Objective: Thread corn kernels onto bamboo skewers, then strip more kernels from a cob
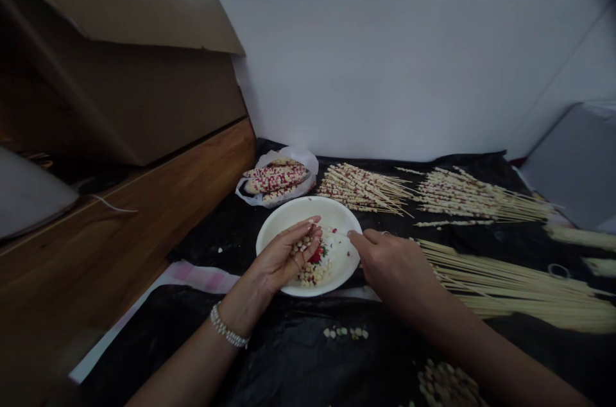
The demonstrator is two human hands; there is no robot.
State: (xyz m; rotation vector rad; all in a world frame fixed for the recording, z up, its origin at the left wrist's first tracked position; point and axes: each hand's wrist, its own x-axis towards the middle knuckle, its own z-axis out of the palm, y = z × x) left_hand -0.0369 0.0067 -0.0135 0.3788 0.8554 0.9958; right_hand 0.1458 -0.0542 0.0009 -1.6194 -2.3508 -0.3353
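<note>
My left hand (pixel 289 256) is cupped palm up over the white bowl (pixel 347 269), with pale corn kernels lying in its palm and fingers. Its thumb and fingertips meet near the tip of a thin skewer (pixel 342 233), where a kernel or two seem to sit. From the right, my right hand (pixel 392 262) pinches the skewer's other end at the bowl's rim. Loose corn kernels (pixel 315 274), pale with some dark red ones, lie in the bowl around a red and green printed pattern (pixel 317 255).
Behind the bowl is a plastic bag of speckled corn cobs (pixel 276 183). Kernel-threaded skewers (pixel 363 187) lie beside it, with another bundle (pixel 464 195) farther right. Bare sticks (pixel 524 282) spread under my right forearm. Kernels (pixel 345 332) sit in front. A cardboard box (pixel 158 92) stands left.
</note>
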